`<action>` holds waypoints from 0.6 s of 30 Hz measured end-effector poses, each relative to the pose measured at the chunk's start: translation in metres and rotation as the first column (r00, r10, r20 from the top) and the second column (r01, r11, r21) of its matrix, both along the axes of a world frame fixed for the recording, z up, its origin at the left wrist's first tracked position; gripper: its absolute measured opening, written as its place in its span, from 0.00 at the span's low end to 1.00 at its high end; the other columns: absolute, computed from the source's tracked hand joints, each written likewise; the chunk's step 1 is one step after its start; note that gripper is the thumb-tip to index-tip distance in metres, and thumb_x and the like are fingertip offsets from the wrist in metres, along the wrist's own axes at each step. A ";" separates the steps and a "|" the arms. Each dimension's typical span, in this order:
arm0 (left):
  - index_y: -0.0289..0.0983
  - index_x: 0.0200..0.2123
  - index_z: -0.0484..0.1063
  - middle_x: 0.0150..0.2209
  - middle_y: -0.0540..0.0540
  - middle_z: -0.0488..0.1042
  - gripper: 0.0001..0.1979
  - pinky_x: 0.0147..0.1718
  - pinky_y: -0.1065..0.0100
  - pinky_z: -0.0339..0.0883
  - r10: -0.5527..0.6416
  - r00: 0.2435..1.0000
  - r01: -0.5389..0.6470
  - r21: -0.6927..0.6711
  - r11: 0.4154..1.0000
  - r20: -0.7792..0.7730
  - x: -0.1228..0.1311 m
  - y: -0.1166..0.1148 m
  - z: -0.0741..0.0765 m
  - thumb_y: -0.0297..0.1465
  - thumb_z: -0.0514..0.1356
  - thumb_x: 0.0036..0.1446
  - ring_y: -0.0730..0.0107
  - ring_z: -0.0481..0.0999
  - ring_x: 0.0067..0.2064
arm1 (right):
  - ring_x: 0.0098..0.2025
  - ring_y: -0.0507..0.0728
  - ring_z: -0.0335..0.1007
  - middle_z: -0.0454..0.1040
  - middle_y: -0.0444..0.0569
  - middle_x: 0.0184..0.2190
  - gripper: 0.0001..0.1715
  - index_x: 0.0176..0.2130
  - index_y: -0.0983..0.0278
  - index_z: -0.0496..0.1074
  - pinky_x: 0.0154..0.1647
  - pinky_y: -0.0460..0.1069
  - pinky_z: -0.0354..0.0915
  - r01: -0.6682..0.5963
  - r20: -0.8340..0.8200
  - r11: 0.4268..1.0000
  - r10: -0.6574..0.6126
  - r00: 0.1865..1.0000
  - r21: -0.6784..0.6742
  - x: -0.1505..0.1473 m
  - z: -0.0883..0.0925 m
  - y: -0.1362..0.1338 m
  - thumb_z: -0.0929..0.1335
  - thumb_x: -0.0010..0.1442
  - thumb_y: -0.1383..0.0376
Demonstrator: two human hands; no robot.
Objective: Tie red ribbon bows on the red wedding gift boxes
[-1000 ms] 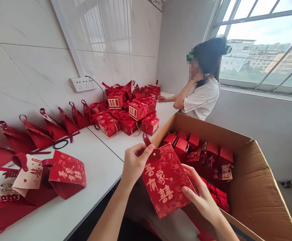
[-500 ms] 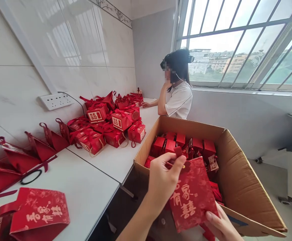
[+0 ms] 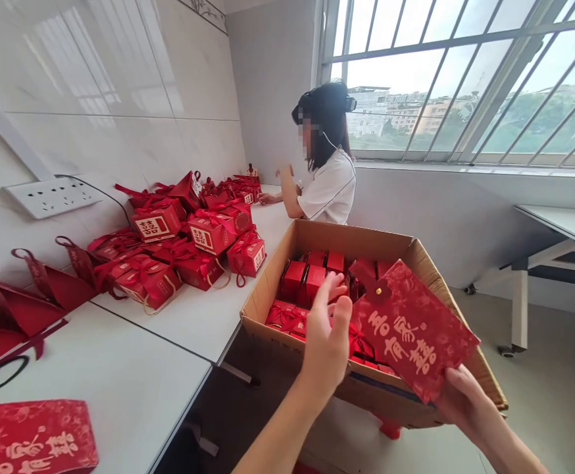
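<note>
My right hand [image 3: 470, 398] grips the lower right corner of a red gift box [image 3: 416, 329] with gold characters and a small gold stud near its top. The box is tilted and held above a carton. Just left of it my left hand [image 3: 325, 336] is raised with thumb and fingers apart, holding nothing. Below both hands stands the cardboard carton [image 3: 262, 329], with several red boxes [image 3: 295, 280] packed inside. Another red gift box [image 3: 35, 434] with the same gold characters lies on the table at the lower left.
Red ribboned boxes [image 3: 156, 224] are piled on the white table [image 3: 144, 368] along the wall. Folded red boxes [image 3: 41, 283] stand at the left by a black ring [image 3: 1, 375]. A co-worker [image 3: 329, 178] sits at the table's far end. Another table [image 3: 564, 224] stands right.
My left hand has let go of the gift box's top strap and opened. My right hand has carried the box rightward and turned it. The view has swung right, and the co-worker's hand has moved off the face.
</note>
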State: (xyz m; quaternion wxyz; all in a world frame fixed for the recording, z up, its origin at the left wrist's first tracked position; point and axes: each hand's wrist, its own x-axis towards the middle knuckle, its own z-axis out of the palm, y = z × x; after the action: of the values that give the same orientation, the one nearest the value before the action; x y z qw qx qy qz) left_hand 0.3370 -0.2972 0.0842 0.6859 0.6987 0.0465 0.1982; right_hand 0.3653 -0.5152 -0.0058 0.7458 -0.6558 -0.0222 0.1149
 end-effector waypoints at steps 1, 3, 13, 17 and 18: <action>0.36 0.38 0.70 0.40 0.42 0.74 0.17 0.49 0.64 0.63 -0.005 1.000 0.007 0.111 0.994 -0.013 0.001 0.006 -0.009 0.41 0.50 0.59 0.63 0.70 0.49 | 0.41 0.69 0.75 0.78 0.57 0.36 0.26 0.41 0.60 0.73 0.41 0.61 0.72 0.025 0.000 1.000 -0.025 1.000 0.004 0.009 0.005 -0.005 0.68 0.47 0.47; 0.35 0.41 0.71 0.45 0.40 0.74 0.13 0.54 0.57 0.58 -0.006 0.998 0.030 0.391 0.920 -0.062 0.003 0.017 -0.032 0.35 0.53 0.57 0.60 0.69 0.52 | 0.40 0.67 0.75 0.78 0.55 0.35 0.21 0.37 0.59 0.73 0.40 0.59 0.73 0.065 -0.002 0.998 -0.065 0.998 0.010 0.028 0.016 -0.012 0.70 0.45 0.51; 0.35 0.26 0.72 0.29 0.46 0.76 0.09 0.45 0.56 0.58 0.107 0.990 -0.128 0.879 0.459 0.089 0.007 0.019 -0.119 0.29 0.55 0.55 0.63 0.73 0.35 | 0.32 0.56 0.77 0.78 0.44 0.28 0.11 0.28 0.61 0.69 0.33 0.47 0.76 0.081 -0.259 0.991 -0.051 0.964 0.105 0.114 0.020 -0.002 0.70 0.43 0.73; 0.36 0.25 0.70 0.27 0.47 0.74 0.09 0.44 0.60 0.57 0.122 0.981 -0.188 0.876 0.445 0.148 0.007 0.018 -0.119 0.29 0.54 0.54 0.65 0.71 0.33 | 0.26 0.54 0.75 0.76 0.43 0.22 0.10 0.24 0.62 0.67 0.36 0.49 0.75 0.074 -0.393 0.987 -0.012 0.919 0.142 0.136 0.015 0.011 0.65 0.45 0.78; 0.36 0.24 0.70 0.26 0.47 0.73 0.09 0.44 0.60 0.56 0.128 0.979 -0.201 0.873 0.444 0.160 0.007 0.018 -0.120 0.28 0.54 0.54 0.65 0.71 0.33 | 0.26 0.53 0.75 0.76 0.44 0.21 0.11 0.24 0.63 0.67 0.35 0.49 0.75 0.072 -0.419 0.988 -0.009 0.908 0.135 0.141 0.014 0.016 0.64 0.46 0.78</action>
State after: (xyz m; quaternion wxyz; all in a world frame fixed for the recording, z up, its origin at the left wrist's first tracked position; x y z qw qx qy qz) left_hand 0.3443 -0.2789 -0.0354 0.2025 0.9372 -0.0199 0.2832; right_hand 0.5066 -0.4997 0.0077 0.7818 -0.5595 0.1429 0.2350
